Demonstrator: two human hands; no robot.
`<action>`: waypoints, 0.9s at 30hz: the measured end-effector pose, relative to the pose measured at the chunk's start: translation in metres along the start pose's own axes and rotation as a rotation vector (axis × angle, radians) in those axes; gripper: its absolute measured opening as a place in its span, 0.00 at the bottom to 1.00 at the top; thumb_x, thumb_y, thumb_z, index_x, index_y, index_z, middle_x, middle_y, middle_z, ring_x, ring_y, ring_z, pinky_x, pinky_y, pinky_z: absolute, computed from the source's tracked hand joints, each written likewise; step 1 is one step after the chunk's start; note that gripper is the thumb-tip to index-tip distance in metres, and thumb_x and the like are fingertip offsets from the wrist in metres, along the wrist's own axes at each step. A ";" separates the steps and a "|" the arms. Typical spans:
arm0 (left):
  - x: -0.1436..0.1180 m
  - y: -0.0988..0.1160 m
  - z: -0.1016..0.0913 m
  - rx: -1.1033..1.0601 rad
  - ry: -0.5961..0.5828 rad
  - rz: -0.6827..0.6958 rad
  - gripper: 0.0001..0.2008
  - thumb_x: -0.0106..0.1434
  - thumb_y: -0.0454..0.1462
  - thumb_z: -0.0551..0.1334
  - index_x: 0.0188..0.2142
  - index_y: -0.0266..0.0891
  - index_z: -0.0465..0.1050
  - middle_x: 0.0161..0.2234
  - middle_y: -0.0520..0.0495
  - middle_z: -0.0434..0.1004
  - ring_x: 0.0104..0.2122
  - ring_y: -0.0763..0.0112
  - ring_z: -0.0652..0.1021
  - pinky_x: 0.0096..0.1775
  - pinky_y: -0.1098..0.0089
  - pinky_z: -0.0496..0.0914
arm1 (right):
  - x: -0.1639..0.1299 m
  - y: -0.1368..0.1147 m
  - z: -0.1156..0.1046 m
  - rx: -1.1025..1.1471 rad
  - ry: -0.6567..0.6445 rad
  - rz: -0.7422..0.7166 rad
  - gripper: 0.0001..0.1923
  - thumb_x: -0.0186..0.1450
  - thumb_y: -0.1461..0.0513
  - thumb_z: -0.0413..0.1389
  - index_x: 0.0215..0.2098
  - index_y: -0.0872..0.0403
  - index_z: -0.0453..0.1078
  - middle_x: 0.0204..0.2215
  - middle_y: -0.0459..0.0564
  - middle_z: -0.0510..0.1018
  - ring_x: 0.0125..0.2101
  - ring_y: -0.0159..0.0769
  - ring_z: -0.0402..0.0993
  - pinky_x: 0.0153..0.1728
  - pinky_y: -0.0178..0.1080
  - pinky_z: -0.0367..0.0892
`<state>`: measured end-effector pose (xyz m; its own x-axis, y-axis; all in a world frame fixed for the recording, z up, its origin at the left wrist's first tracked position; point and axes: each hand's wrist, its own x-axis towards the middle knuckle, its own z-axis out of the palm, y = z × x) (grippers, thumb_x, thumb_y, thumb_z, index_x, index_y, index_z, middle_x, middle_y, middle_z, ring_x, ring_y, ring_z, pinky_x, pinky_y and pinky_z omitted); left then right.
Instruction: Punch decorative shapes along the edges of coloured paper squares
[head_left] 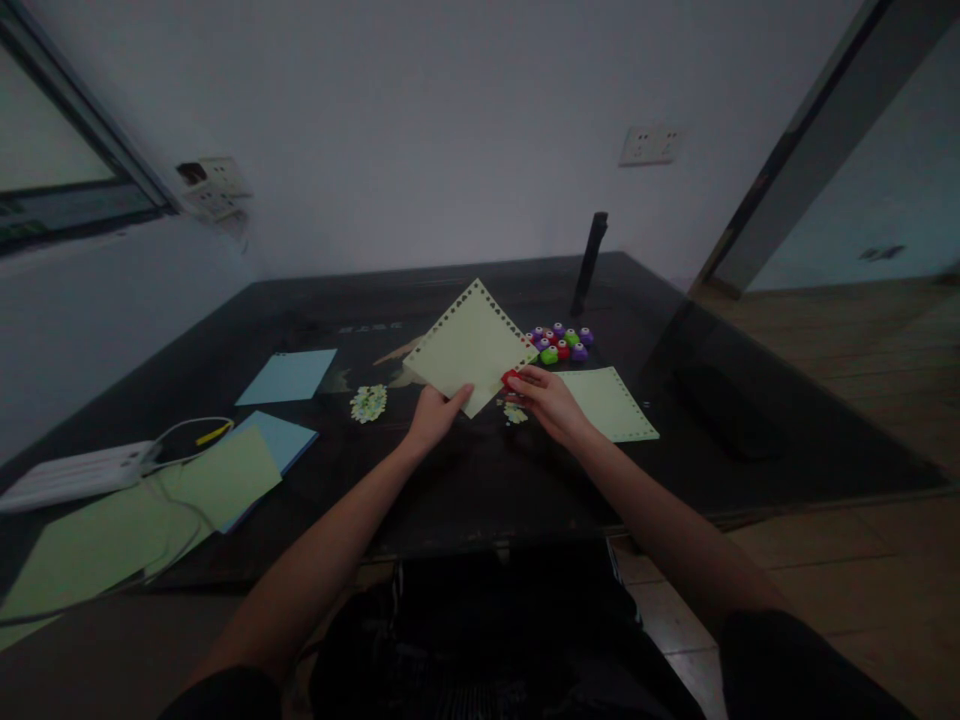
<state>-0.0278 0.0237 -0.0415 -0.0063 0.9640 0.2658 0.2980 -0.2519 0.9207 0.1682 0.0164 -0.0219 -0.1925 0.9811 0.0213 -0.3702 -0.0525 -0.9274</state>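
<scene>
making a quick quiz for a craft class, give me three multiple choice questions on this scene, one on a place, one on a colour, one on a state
1. Where does the cluster of small punches sit?
A. beyond the right hand
B. on the floor
C. on the blue sheet

2. What colour is the punch at the right hand?
A. red
B. yellow
C. white

3. How is the pale green sheet in the left hand?
A. lying flat on the table
B. lifted, edges punched with holes
C. crumpled into a ball

Answers: 1 A, the cluster lies on the dark table just past that hand. 2 A, red shows at the fingers. 3 B, the sheet stands raised, with holes along its upper edges.
</scene>
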 end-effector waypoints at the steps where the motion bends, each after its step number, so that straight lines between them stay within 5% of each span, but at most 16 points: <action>1: 0.000 -0.001 0.000 -0.008 0.002 0.002 0.20 0.54 0.45 0.62 0.40 0.31 0.73 0.42 0.38 0.78 0.42 0.57 0.77 0.45 0.61 0.70 | 0.000 0.000 0.000 -0.010 0.005 -0.005 0.12 0.48 0.58 0.66 0.28 0.53 0.71 0.32 0.47 0.76 0.33 0.32 0.72 0.38 0.38 0.67; 27: 0.000 0.004 0.001 -0.069 -0.027 -0.025 0.25 0.54 0.45 0.63 0.47 0.31 0.71 0.45 0.36 0.77 0.46 0.55 0.76 0.48 0.59 0.68 | -0.001 -0.002 0.003 -0.024 0.022 -0.031 0.09 0.49 0.60 0.66 0.27 0.54 0.73 0.30 0.47 0.75 0.32 0.33 0.72 0.44 0.44 0.68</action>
<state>-0.0260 0.0225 -0.0382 0.0131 0.9719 0.2351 0.2318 -0.2317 0.9448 0.1662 0.0148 -0.0186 -0.1611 0.9861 0.0417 -0.3534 -0.0182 -0.9353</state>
